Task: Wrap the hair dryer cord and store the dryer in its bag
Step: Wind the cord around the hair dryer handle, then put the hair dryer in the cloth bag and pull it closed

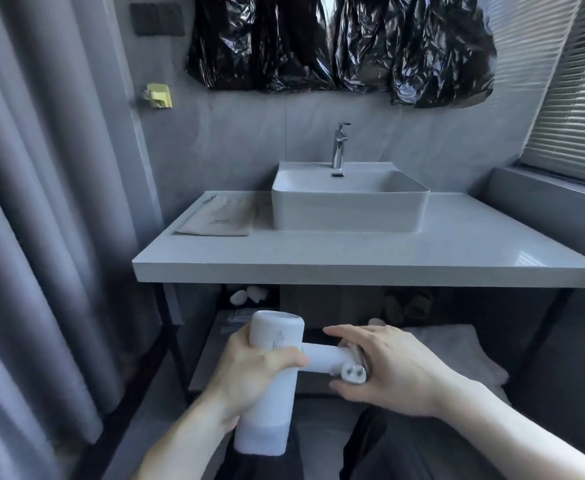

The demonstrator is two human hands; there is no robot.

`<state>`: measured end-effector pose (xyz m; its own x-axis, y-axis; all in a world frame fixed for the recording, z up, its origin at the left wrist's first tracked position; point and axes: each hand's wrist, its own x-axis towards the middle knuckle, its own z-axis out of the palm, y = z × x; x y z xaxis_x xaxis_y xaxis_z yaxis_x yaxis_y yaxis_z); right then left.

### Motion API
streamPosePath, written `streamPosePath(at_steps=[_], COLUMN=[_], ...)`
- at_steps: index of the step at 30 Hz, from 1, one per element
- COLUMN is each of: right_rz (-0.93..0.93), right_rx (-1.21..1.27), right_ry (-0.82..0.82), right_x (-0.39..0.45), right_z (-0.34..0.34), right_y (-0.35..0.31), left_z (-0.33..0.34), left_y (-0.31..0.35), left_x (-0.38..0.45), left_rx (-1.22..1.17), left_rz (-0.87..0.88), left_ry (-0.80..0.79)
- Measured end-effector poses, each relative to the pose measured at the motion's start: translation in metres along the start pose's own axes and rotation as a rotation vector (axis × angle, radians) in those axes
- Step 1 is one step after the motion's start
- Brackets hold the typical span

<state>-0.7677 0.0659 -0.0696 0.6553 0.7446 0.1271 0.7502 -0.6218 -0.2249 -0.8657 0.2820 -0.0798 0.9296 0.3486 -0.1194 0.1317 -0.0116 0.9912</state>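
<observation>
A white hair dryer is held low in front of the vanity, its barrel upright and its handle pointing right. My left hand grips the barrel. My right hand is closed around the end of the handle, where the cord is bundled under my palm. The white plug with its two prongs sticks out by my thumb. The cord itself is mostly hidden. A flat beige fabric bag lies on the countertop to the left of the sink.
A white basin with a chrome faucet stands on the counter. A grey curtain hangs at the left, window blinds at the right. Below the counter a shelf holds towels and small items.
</observation>
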Motion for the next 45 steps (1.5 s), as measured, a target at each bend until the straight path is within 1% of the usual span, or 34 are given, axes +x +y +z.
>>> streamPosePath(at_steps=[3, 5, 8, 11, 12, 14, 15, 16, 18, 20, 24, 26, 27, 29, 32, 35, 38, 41, 43, 44, 45], right_rz=[0.024, 0.080, 0.159, 0.238, 0.262, 0.318, 0.356, 0.392, 0.430, 0.460, 0.528, 0.562, 0.573, 0.583, 0.594, 0.595, 0.615, 0.619, 0.617, 0.614, 0.612], right_rx=[0.067, 0.131, 0.336, 0.444, 0.467, 0.532, 0.568, 0.591, 0.602, 0.602, 0.619, 0.652, 0.679, 0.698, 0.701, 0.733, 0.809, 0.839, 0.848, 0.846, 0.844], right_ry=[-0.068, -0.105, -0.099, -0.026, 0.001, 0.052, 0.075, 0.097, 0.142, 0.176, 0.218, 0.204, 0.197, 0.192, 0.199, 0.177, 0.151, 0.146, 0.150, 0.150, 0.153], right_x=[0.012, 0.021, 0.042, 0.063, 0.069, 0.076, 0.079, 0.081, 0.086, 0.091, 0.102, 0.107, 0.110, 0.117, 0.127, 0.136, 0.143, 0.149, 0.152, 0.153, 0.153], right_z=[-0.004, -0.006, -0.007, 0.002, 0.004, 0.005, 0.004, 0.002, -0.003, -0.007, -0.005, -0.002, -0.001, 0.001, 0.006, 0.012, 0.021, 0.030, 0.035, 0.036, 0.037], right_y=[-0.001, 0.000, 0.008, 0.023, 0.028, 0.035, 0.039, 0.043, 0.052, 0.061, 0.078, 0.085, 0.088, 0.093, 0.098, 0.096, 0.091, 0.083, 0.076, 0.074, 0.073], left_z=[-0.008, -0.012, -0.016, -0.014, -0.013, -0.016, -0.020, -0.026, -0.041, -0.058, -0.088, -0.098, -0.099, -0.101, -0.112, -0.137, -0.175, -0.201, -0.204, -0.199, -0.190], left_y=[0.014, 0.020, 0.031, 0.046, 0.052, 0.059, 0.060, 0.063, 0.062, 0.056, 0.041, 0.030, 0.025, 0.016, 0.010, 0.006, 0.004, 0.013, 0.022, 0.027, 0.031], left_x=[0.021, 0.044, 0.090, 0.138, 0.156, 0.200, 0.224, 0.247, 0.289, 0.326, 0.380, 0.399, 0.404, 0.408, 0.398, 0.369, 0.333, 0.316, 0.319, 0.323, 0.327], left_rx=[0.113, 0.164, 0.210, 0.302, 0.314, 0.370, 0.470, 0.624, 0.908, 0.991, 0.936, 1.012, 1.089, 1.209, 1.323, 1.405, 1.420, 1.525, 1.570, 1.556, 1.511], left_rz=[0.014, 0.012, -0.033, -0.052, -0.041, 0.020, 0.069, 0.123, 0.173, 0.140, -0.031, -0.085, -0.093, -0.056, 0.048, 0.116, 0.111, 0.015, -0.016, 0.001, 0.030], left_ry=[-0.118, -0.172, -0.266, -0.355, -0.338, -0.206, -0.112, -0.020, 0.109, 0.134, 0.111, 0.112, 0.106, 0.120, 0.134, 0.134, 0.269, 0.397, 0.463, 0.488, 0.480])
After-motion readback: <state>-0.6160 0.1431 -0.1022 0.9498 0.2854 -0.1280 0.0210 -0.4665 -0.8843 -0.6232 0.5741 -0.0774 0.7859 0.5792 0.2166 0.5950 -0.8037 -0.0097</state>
